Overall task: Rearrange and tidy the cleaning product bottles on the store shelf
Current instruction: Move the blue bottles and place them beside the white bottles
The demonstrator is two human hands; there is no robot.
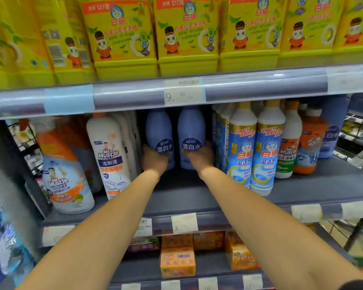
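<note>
Two blue bleach bottles stand upright deep on the middle shelf (197, 197). My left hand (154, 160) grips the lower part of the left blue bottle (158, 128). My right hand (200, 158) grips the lower part of the right blue bottle (191, 128). Both arms reach far in, and the bottles' caps are hidden behind the upper shelf's price rail.
A white Mr Muscle bottle (109, 151) and a spray bottle (65, 174) stand to the left. White-and-blue toilet cleaner bottles (264, 151) and orange bottles (308, 147) stand to the right. Yellow detergent containers (187, 36) fill the top shelf; orange boxes (177, 260) lie below.
</note>
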